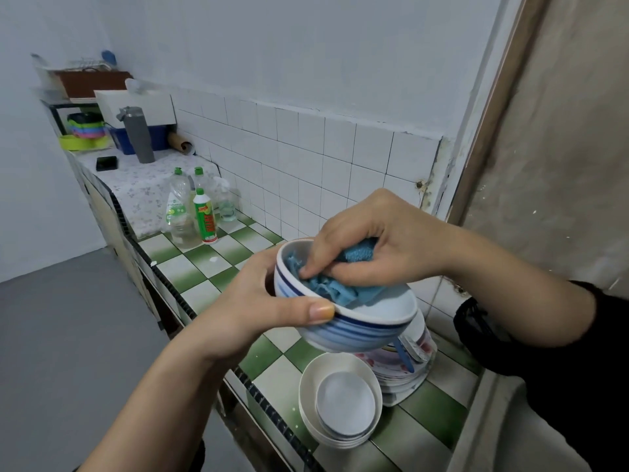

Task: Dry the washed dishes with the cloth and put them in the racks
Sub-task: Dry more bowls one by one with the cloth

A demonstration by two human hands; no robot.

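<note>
My left hand (pixel 258 301) grips a white bowl with blue stripes (pixel 357 330) by its rim, thumb over the near edge, tilted above the counter. My right hand (pixel 377 240) holds a bunched blue cloth (pixel 340 289) and presses it into the bowl's inside. Below the bowl, a stack of white bowls (pixel 343 400) sits on the green-and-white tiled counter (pixel 200 267). Beside the stack lies a pile of flowered plates (pixel 398 369) with a glass and a blue-handled utensil on top, partly hidden by the held bowl. A wire rack (pixel 85 64) stands far back on the left, small and blurred.
Several detergent bottles (pixel 194 209) stand on the counter near the tiled wall. Farther back are a grey flask (pixel 138 134), a black phone (pixel 106 163), stacked coloured bowls (pixel 86 131) and a white box. A sink edge lies at the lower right. Grey floor runs along the left.
</note>
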